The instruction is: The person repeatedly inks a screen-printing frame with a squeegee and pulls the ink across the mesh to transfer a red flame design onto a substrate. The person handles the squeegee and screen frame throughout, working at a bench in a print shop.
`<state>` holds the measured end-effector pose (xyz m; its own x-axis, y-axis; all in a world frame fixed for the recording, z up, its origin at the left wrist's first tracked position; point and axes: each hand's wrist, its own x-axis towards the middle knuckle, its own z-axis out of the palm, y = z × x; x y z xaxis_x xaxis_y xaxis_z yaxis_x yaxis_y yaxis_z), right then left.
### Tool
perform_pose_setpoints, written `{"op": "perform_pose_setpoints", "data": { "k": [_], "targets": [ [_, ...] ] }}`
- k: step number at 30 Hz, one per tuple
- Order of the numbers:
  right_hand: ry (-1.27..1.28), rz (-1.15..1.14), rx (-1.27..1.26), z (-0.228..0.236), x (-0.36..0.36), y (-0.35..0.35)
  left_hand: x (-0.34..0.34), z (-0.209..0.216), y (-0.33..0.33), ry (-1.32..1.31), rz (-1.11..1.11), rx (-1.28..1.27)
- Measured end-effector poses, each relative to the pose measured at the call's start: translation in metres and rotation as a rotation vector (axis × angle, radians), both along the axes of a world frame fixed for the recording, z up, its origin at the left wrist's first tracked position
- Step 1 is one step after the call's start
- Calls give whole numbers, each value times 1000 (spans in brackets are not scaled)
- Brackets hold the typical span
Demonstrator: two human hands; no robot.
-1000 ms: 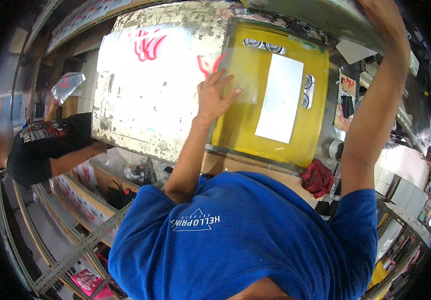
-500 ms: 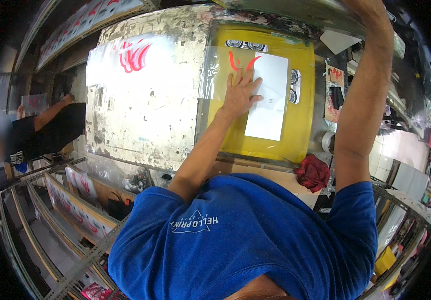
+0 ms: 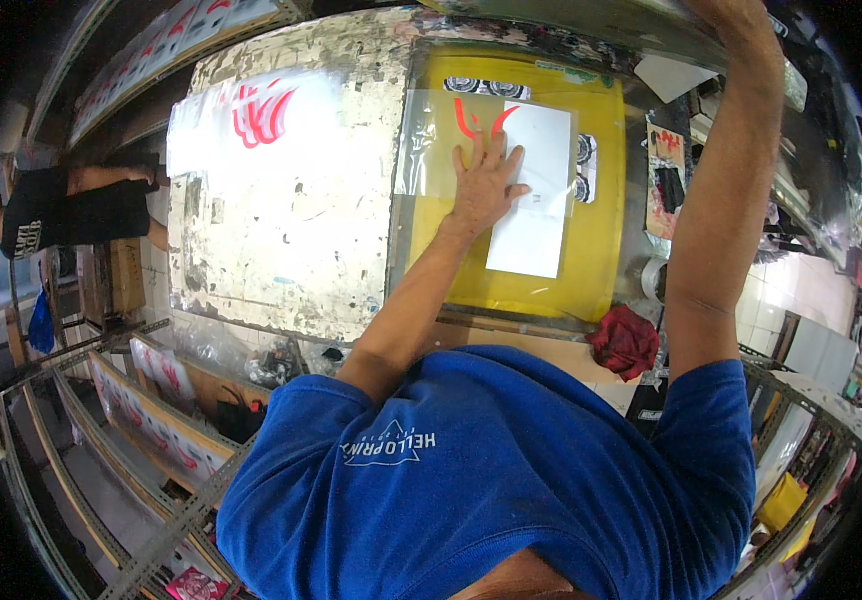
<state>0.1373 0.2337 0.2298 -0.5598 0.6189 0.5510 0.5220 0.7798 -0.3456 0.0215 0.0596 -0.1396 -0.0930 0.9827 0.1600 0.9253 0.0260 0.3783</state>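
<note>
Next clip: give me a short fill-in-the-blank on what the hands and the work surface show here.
1. The left hand lies flat on a clear plastic sheet printed with ____ marks.
2. The board under that sheet is ____ in colour.
3. The right hand reaches up to a raised frame at the ____ edge of the picture.
4. A crumpled ____ rag lies just below the board.

Missing words: red; yellow; top; red

clear plastic bag (image 3: 451,140) with red marks lies on yellow screen (image 3: 591,270).
</note>
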Motion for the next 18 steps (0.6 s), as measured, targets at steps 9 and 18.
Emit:
{"op": "perform_pose_setpoints", "data": {
  "k": [9, 18],
  "targets": [
    [-13, -9, 37, -3, 2, -1, 3, 4, 1, 20, -11, -28],
    [-98, -27, -175, -6, 10, -42, -13, 89, -5, -562, 181, 497]
  ]
}}
